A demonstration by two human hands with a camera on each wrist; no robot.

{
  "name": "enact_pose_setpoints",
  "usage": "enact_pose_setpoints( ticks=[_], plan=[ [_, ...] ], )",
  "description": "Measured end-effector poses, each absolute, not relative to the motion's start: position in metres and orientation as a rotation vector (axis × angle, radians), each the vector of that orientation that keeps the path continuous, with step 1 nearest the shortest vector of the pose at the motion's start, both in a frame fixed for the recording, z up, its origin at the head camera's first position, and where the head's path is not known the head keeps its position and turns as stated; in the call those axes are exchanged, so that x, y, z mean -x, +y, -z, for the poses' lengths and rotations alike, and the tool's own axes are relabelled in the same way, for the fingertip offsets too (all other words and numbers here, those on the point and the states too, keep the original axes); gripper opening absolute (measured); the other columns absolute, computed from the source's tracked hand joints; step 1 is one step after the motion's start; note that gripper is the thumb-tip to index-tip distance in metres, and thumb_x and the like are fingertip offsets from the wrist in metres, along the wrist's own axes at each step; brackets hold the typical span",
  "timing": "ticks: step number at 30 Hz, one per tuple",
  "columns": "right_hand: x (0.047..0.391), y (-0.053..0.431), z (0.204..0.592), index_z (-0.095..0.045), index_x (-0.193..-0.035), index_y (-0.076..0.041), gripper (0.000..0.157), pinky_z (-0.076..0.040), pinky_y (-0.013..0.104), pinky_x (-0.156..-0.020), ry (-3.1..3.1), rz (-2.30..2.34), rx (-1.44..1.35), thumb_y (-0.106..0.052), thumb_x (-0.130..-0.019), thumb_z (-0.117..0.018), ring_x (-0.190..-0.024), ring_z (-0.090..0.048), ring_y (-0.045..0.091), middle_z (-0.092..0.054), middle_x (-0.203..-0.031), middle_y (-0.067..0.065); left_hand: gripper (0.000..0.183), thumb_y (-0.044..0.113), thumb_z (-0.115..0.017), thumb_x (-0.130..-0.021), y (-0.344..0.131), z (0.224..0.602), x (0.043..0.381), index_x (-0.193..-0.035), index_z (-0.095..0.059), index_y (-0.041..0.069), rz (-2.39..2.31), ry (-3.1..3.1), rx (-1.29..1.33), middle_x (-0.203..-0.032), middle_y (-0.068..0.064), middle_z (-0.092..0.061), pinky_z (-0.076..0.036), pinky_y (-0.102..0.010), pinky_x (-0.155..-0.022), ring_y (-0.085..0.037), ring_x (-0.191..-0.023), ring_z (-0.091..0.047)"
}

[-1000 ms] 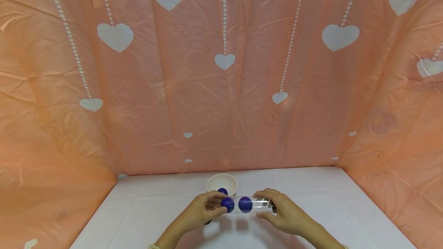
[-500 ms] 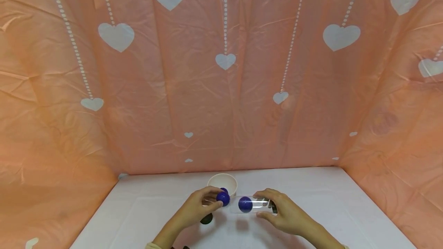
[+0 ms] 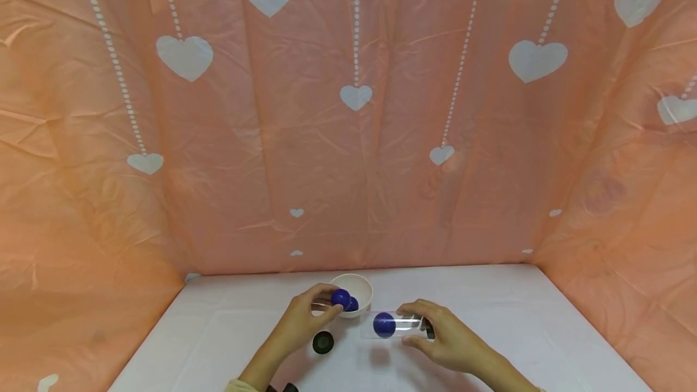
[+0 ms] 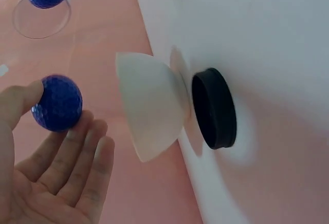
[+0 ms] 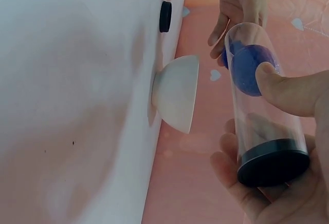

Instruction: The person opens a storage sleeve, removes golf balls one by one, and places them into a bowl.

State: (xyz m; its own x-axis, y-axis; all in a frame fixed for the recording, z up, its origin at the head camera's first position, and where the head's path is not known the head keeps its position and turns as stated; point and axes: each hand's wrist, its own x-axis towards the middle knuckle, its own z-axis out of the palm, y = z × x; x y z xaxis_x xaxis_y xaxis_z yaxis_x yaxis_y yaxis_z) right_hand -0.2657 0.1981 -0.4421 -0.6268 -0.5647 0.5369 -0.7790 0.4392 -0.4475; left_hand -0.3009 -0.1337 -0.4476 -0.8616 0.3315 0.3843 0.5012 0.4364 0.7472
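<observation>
Fingers of our left hand [image 3: 299,320] are pinching a blue ball [image 4: 58,104] against the thumb, the gap between them no wider than the ball itself, while those of our right hand [image 3: 448,336] are curling round a clear tube [image 5: 244,116], the thumb pressing on its side. Behind everything, a peach curtain [image 3: 348,192] patterned with white hearts is hanging on three sides. Below it, a white table [image 3: 544,319] is spreading out under both our hands. We are holding the tube sideways, off the table, its uncapped mouth facing our left hand and its black end cap [image 5: 275,163] sitting by our right palm. Near that mouth, a cream bowl [image 4: 149,103] is standing upright on the table. Our pinched ball is hanging above the bowl's level, clear of it, overlapping its left side in the head view; a second ball [image 3: 384,325] is resting inside the tube, and a third ball [image 3: 354,305] is lying in the bowl. Closer to us, a loose black lid [image 3: 323,342] is lying hollow side up beside our left hand's shadow.
</observation>
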Motion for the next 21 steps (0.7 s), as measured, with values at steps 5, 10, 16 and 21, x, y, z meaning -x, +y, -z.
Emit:
enact_pose_setpoints(
  ticks=[5,10,16,21],
  plan=[
    [0.266,0.199,0.444,-0.071,-0.127,-0.017,0.036,-0.058,0.029,-0.081,-2.402,-0.969,-1.128,-0.020,-0.094,-0.085,-0.094,-0.067,0.008,-0.072,-0.112,-0.010,0.034,0.025,-0.080,-0.099,-0.131,0.452,0.305,-0.127,-0.070,0.007,1.292,-2.480,0.715,-0.110,-0.002,-0.078,-0.062,-0.047,-0.093,-0.020,-0.101,-0.073],
    [0.267,0.199,0.444,-0.071,-0.127,-0.013,0.037,-0.058,0.028,-0.081,-2.427,-0.977,-1.114,-0.018,-0.093,-0.086,-0.093,-0.068,0.012,-0.073,-0.112,-0.004,0.035,0.024,-0.082,-0.098,-0.130,0.453,0.311,-0.126,-0.071,0.006,1.211,-2.510,0.680,-0.108,-0.001,-0.077,-0.062,-0.045,-0.092,-0.021,-0.102,-0.072],
    [0.268,0.198,0.444,-0.071,-0.126,-0.009,0.038,-0.058,0.027,-0.080,-2.408,-0.984,-1.130,-0.014,-0.092,-0.087,-0.093,-0.067,0.009,-0.074,-0.111,-0.002,0.037,0.023,-0.084,-0.096,-0.129,0.451,0.318,-0.126,-0.070,0.007,1.080,-2.575,0.612,-0.106,-0.001,-0.077,-0.062,-0.047,-0.093,-0.024,-0.102,-0.072],
    [0.268,0.197,0.444,-0.071,-0.126,-0.008,0.038,-0.059,0.028,-0.080,-2.392,-0.985,-1.138,-0.013,-0.091,-0.087,-0.093,-0.068,0.012,-0.072,-0.113,-0.008,0.038,0.026,-0.086,-0.094,-0.127,0.451,0.319,-0.125,-0.071,0.011,0.956,-2.620,0.549,-0.107,-0.002,-0.077,-0.060,-0.053,-0.090,-0.031,-0.104,-0.072]
  ],
)
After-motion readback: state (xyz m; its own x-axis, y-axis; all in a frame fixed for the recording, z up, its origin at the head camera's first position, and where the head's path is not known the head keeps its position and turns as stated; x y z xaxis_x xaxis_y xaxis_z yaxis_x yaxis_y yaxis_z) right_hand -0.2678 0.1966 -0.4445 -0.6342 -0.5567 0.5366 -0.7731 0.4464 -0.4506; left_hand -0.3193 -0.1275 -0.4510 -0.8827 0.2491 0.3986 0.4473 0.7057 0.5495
